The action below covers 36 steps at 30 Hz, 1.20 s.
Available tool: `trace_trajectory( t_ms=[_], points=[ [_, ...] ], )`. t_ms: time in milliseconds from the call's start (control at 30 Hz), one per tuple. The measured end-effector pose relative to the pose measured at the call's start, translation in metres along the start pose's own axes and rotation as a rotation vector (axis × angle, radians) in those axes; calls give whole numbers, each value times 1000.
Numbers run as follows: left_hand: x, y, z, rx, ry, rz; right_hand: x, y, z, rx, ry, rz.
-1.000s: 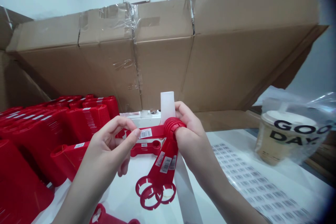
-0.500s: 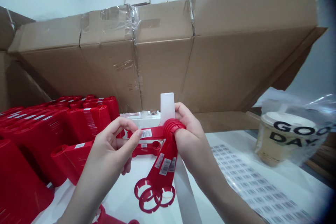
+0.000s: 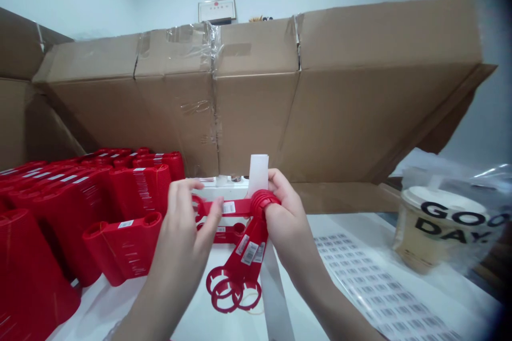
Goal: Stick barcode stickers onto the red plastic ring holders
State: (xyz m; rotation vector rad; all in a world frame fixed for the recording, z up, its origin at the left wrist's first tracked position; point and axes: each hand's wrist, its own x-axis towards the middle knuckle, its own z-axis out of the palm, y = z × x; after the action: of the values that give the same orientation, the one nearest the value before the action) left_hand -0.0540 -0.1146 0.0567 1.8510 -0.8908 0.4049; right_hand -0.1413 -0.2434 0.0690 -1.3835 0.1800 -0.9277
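Note:
My right hand (image 3: pixel 291 218) is closed around the stacked ring ends of several flat red plastic ring-ended strips (image 3: pixel 245 256). The strips fan out from the grip, with barcode stickers on their shafts and open rings hanging below. One labelled strip (image 3: pixel 242 206) points left, towards my left hand (image 3: pixel 180 229). That hand is open, thumb and fingers apart on either side of the strip's far end; whether it touches the strip I cannot tell. A white paper band (image 3: pixel 259 173) rises behind the right hand's grip and runs down beneath the wrist.
Bundled stacks of red strips (image 3: pixel 140 194) fill the left side. Another labelled red strip (image 3: pixel 228 233) lies behind the hands. At right are a barcode sticker sheet (image 3: pixel 368 277) and a bagged drink cup (image 3: pixel 438 224). A large cardboard box (image 3: pixel 256 112) closes off the back.
My left hand has opened its thumb and fingers from near the sticker and drawn slightly left. The right hand keeps its grip. The view has tilted a little upward.

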Motion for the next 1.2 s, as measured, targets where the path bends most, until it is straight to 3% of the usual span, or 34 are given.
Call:
trace_trajectory(
  t_ms=[167,333,567,700,767,833,933,1200],
  points=[
    [-3,2,8,66,105,78,-9,5,9,39,-19,-6],
    [3,0,3,-4,20,44,-6,6,9,27,-15,-10],
    [5,6,-20,-399,-281,-292,11,-5,-12,-84,156,-114],
    [5,9,-23,-407,-678,-255,17,-7,-22,-75,238,-138],
    [3,9,-20,-328,-820,-183,20,-7,-25,-62,260,-128],
    [2,6,-16,-277,-809,-113,22,-6,-26,-71,270,-123],
    [1,2,-13,-318,-695,-86,24,-5,-29,-128,245,-111],
    [12,2,-25,-619,-369,-240,25,-13,-31,-181,46,-68]
  ],
)
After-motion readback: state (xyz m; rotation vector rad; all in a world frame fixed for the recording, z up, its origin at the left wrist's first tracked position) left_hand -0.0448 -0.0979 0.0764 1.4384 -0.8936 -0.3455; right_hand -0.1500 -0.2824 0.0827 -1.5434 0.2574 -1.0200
